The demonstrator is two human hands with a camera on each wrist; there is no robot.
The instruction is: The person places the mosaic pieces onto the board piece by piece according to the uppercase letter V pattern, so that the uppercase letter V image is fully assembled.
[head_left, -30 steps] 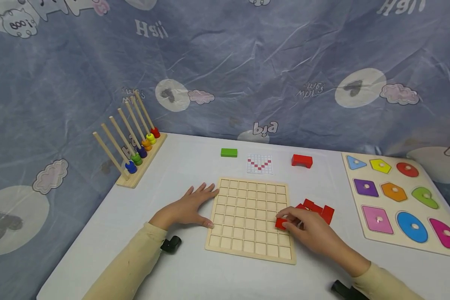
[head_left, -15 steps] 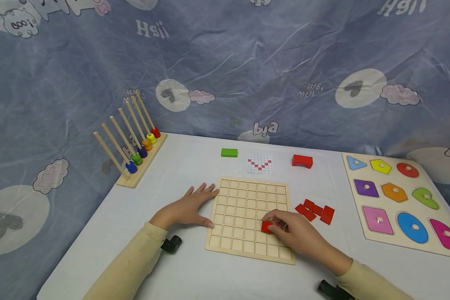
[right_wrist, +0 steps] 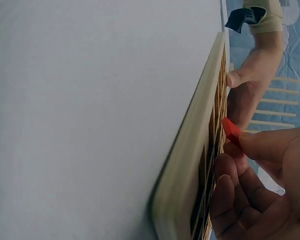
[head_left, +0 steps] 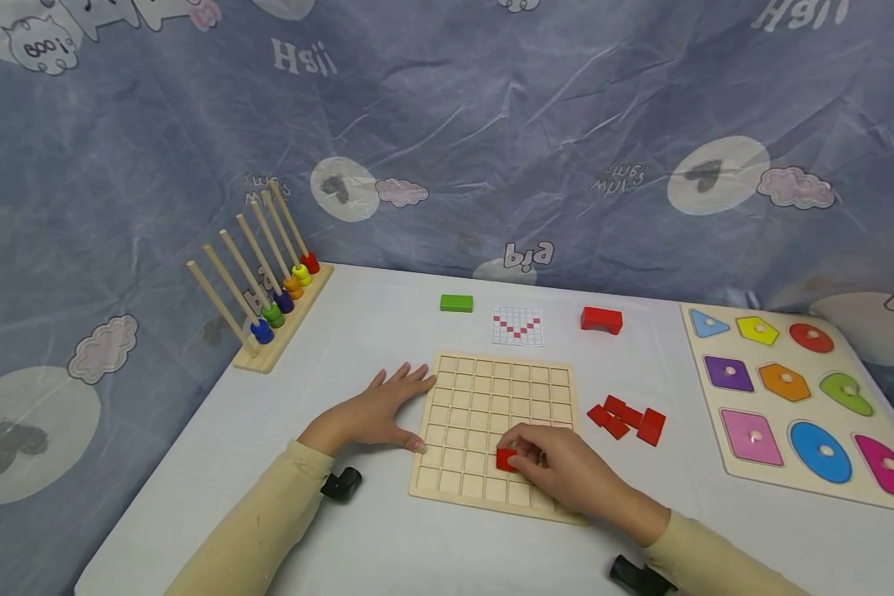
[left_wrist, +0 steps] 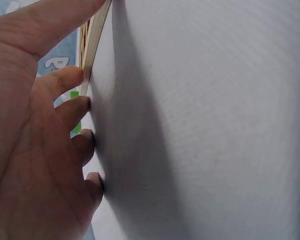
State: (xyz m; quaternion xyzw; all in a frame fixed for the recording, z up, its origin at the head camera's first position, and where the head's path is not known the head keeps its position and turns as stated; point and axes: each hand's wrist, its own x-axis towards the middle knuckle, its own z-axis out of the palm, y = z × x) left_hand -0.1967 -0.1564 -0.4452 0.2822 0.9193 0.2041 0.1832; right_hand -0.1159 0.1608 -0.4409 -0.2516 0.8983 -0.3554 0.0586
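A wooden grid board (head_left: 454,414) with square cells lies in the middle of the table. My right hand (head_left: 559,463) pinches a red square tile (head_left: 505,459) between thumb and fingers, low over the lower middle cells. In the right wrist view the tile (right_wrist: 231,131) is tilted, one corner right at the grid. My left hand (head_left: 376,414) is spread at the board's left side, thumb and fingertips touching its edge; the left wrist view shows the palm (left_wrist: 45,135) beside the board's rim. Several loose red tiles (head_left: 626,418) lie right of the board.
Behind the board are a green block (head_left: 457,304), a card with a red V pattern on a grid (head_left: 517,326) and a red arch block (head_left: 601,320). A bead-and-peg rack (head_left: 279,319) stands at the left. A shape puzzle board (head_left: 778,389) lies at the right.
My right hand has moved left across the board with the red tile, from the right columns to the lower middle. My left hand has stayed at the board's left edge.
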